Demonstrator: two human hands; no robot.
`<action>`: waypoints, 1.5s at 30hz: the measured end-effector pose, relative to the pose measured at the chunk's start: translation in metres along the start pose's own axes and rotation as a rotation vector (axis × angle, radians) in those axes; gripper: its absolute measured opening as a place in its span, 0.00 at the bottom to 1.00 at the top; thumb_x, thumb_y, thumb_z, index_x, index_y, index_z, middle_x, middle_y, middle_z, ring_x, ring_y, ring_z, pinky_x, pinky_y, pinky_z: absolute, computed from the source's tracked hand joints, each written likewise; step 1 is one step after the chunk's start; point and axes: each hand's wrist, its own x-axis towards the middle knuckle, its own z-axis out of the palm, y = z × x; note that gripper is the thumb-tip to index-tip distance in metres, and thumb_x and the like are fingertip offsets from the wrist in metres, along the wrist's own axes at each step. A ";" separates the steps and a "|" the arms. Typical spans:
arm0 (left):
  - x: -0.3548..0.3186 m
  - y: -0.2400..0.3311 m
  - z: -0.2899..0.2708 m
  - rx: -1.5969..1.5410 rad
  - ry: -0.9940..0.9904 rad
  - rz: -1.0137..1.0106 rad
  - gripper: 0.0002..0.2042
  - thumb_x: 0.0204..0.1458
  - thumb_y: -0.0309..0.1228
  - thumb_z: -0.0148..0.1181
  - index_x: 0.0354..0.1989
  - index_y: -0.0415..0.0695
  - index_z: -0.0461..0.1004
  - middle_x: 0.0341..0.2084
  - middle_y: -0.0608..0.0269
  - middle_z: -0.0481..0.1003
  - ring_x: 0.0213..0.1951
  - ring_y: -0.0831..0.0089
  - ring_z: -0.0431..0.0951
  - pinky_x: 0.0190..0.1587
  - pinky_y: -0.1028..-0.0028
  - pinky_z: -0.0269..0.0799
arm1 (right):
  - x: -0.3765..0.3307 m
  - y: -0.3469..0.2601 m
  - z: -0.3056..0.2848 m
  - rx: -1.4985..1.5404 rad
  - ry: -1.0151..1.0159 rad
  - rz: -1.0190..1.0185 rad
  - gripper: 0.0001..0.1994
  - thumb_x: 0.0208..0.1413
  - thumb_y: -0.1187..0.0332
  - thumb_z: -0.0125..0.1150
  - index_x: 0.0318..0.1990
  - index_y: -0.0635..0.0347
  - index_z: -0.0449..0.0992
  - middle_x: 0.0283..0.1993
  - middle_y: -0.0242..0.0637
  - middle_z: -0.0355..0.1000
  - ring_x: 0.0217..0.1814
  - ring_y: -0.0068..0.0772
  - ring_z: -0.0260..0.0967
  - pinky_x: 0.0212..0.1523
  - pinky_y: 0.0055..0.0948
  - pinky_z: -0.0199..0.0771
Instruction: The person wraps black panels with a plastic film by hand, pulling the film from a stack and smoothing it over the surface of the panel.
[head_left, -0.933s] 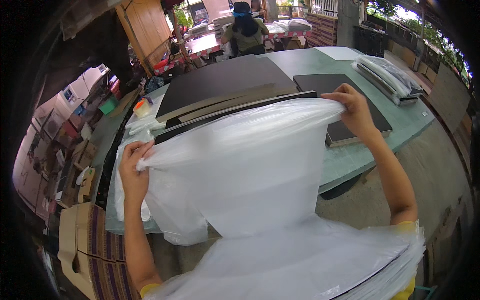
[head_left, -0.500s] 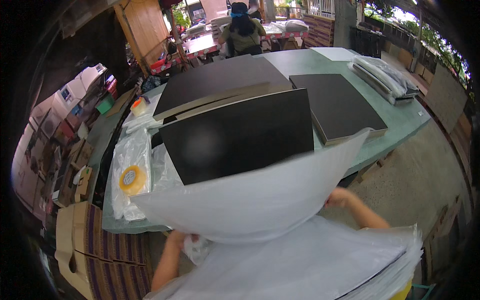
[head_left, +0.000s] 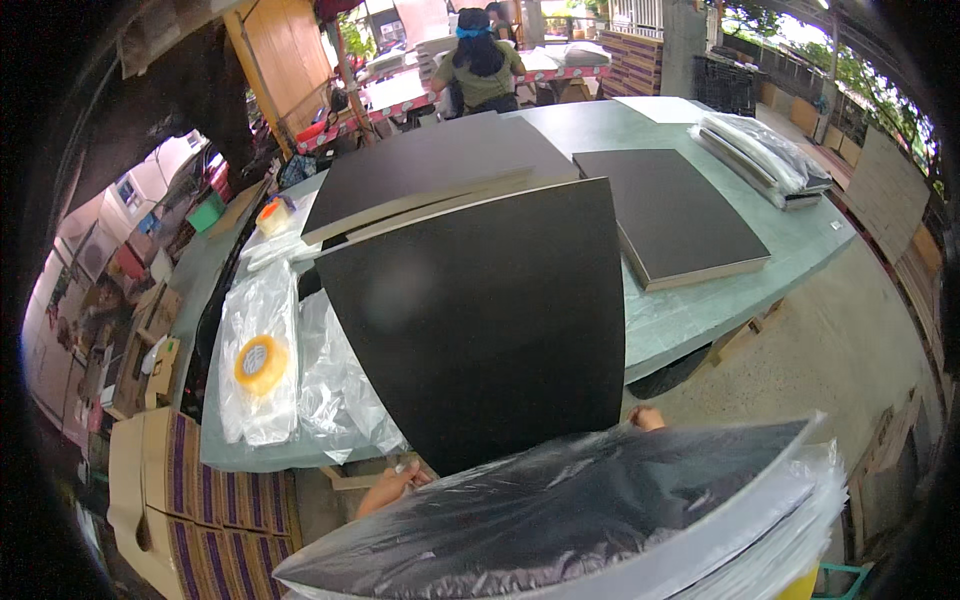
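Observation:
A large black board [head_left: 480, 320] leans against a stack on the table, its lower end reaching toward me. Its foot meets a clear plastic bag [head_left: 560, 510] with black showing through it; I cannot tell whether the board runs on inside. My left hand [head_left: 392, 487] pinches the bag's edge near the board's lower left corner. On the other side, my right hand [head_left: 647, 417] is closed at the bag's upper edge, its fingers partly hidden. Beneath lies a pile of whitish plastic bags [head_left: 790, 520].
Black boards [head_left: 420, 170] and a thick black panel [head_left: 680, 210] lie on the green table [head_left: 680, 340]. A tape roll [head_left: 260, 364] rests on plastic bags at left. Wrapped panels [head_left: 765, 155] lie far right. Cardboard [head_left: 200, 500] stands lower left. A person [head_left: 478, 65] sits beyond.
The raised whitish sheet no longer covers the board's lower part. Black now shows through plastic near me. My left hand has moved slightly right, my right hand slightly left.

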 end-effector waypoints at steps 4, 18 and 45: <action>-0.016 0.028 0.006 0.311 -0.262 0.086 0.13 0.48 0.38 0.53 0.31 0.40 0.73 0.27 0.63 0.73 0.33 0.72 0.71 0.36 0.73 0.65 | 0.022 0.029 0.008 0.174 0.151 -0.365 0.06 0.42 0.73 0.45 0.20 0.62 0.70 0.18 0.35 0.64 0.19 0.28 0.61 0.19 0.25 0.58; 0.050 -0.072 0.039 -0.229 0.258 0.044 0.12 0.42 0.37 0.60 0.28 0.41 0.72 0.23 0.64 0.72 0.26 0.77 0.70 0.26 0.75 0.63 | 0.039 0.006 0.007 0.765 -0.209 0.423 0.08 0.46 0.69 0.47 0.24 0.64 0.70 0.22 0.40 0.67 0.23 0.31 0.62 0.25 0.29 0.62; 0.145 -0.047 0.070 0.879 -0.368 0.580 0.11 0.42 0.37 0.50 0.24 0.44 0.74 0.20 0.56 0.73 0.25 0.60 0.73 0.29 0.63 0.66 | 0.028 -0.139 -0.101 -0.232 -1.383 -0.307 0.36 0.43 0.35 0.42 0.53 0.53 0.62 0.58 0.40 0.54 0.61 0.43 0.46 0.59 0.39 0.43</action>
